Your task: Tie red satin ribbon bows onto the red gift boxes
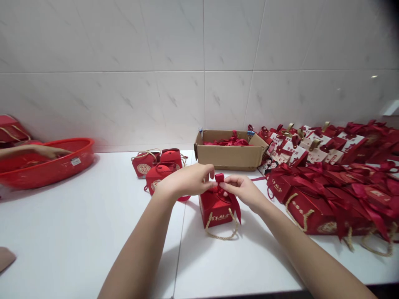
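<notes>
A small red gift box (215, 209) with gold lettering stands on the white table in front of me, its twisted rope handle (222, 238) hanging down at the front. On its top is a dark red ribbon (220, 178) with a loop standing up and one tail draped over the right side. My left hand (193, 179) is closed, thumb and finger pinching the ribbon at the left of the loop. From the right, my right hand (240, 189) pinches the same ribbon near its base. The exact knot is partly hidden by the fingertips.
Behind the box is a cardboard carton (230, 155) of red ribbons. Several red boxes (168, 158) stand to its left. Many ribboned boxes (330, 199) crowd the right side. At left, another person's hand (51, 152) reaches into a red plastic basin (62, 169).
</notes>
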### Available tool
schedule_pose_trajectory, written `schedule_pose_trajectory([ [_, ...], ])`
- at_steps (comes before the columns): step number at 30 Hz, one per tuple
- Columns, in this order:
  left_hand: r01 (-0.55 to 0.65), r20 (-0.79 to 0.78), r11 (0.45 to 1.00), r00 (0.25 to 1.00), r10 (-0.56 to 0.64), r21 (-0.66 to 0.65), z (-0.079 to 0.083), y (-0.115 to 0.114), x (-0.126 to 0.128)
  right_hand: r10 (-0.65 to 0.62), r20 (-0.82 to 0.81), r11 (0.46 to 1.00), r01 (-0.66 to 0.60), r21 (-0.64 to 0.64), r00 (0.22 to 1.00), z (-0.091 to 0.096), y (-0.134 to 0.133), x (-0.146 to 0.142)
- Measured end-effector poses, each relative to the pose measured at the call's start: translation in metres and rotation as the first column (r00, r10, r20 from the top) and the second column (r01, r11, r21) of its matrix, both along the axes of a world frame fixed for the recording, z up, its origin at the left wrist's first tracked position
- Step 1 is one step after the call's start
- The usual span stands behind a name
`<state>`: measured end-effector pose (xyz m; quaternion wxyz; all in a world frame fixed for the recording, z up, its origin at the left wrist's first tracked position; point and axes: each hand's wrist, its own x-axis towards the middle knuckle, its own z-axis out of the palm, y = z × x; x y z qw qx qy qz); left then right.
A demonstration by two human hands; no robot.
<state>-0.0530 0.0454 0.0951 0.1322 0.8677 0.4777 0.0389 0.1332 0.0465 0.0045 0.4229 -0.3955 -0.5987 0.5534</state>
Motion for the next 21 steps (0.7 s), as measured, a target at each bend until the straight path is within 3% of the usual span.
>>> schedule_pose_trajectory([
  [6,0.068,0.048,0.993,0.996,-0.073,0.101,-0.003,0.001,0.004,-0.196,0.041,0.957,0.182,0.227,0.98,-0.006,-0.003,-0.005],
  [8,0.063,0.042,0.986,0.997,-0.07,0.152,-0.005,0.003,0.007,-0.203,0.021,0.946,0.19,0.262,0.979,-0.01,-0.001,-0.007],
  [12,0.04,0.062,0.979,0.997,-0.053,0.201,-0.007,0.007,0.01,-0.171,-0.037,0.959,0.175,0.225,0.985,-0.016,0.002,-0.007],
  [17,-0.038,0.164,0.988,0.986,0.013,0.149,-0.012,0.006,0.007,-0.129,-0.091,0.975,0.143,0.169,0.987,-0.021,0.007,-0.004],
  [21,-0.216,0.276,0.973,0.943,0.187,0.079,-0.034,0.003,-0.002,-0.036,-0.165,0.989,0.059,0.133,0.986,-0.02,0.007,-0.005],
])
